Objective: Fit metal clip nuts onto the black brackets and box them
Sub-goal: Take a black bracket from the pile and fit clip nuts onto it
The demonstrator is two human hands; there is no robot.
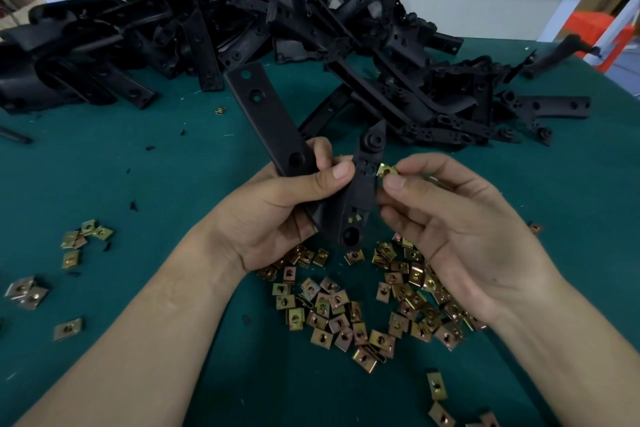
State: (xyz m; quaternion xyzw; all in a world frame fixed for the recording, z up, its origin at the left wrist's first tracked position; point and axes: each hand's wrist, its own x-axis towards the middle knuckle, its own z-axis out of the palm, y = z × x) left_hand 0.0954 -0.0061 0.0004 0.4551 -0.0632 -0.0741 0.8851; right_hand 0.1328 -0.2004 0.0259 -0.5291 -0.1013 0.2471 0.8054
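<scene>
Black plastic bracket (266,114) sits in the person's left hand (273,215), with the thumb and fingers curled round its middle. Just right of that thumb, the right hand (460,229) pinches one brass-coloured clip nut (386,170) between thumb and forefinger, right at the bracket's edge. Loose clip nuts (346,308) litter the green mat (156,166) under both palms. A heap of brackets (311,28) lies beyond the fingertips.

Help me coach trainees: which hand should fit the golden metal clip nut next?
Right: the right hand pinches the golden metal clip nut beside the black plastic bracket, which the left hand grips.
</scene>
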